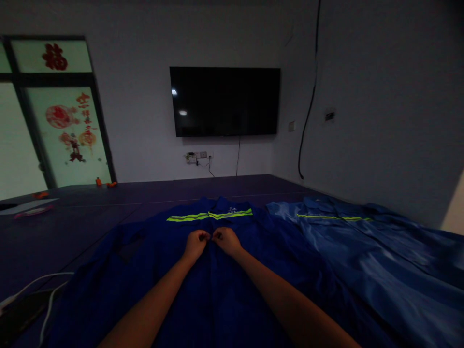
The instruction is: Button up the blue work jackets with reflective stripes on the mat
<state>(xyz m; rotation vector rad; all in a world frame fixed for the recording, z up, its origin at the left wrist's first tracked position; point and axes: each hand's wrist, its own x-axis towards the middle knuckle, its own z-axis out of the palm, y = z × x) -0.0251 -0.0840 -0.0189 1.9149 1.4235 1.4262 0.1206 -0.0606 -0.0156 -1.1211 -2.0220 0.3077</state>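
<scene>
Forearms (159, 297), deep-blue jacket (217, 290), lime chest stripes (186, 218)

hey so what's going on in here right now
A person is working on a dark blue garment laid out flat. The left hand and right hand pinch at its front opening, close together, just below the yellow-green stripe. It's too dark to see any fastener. A lighter blue garment lies to the right, untouched.
</scene>
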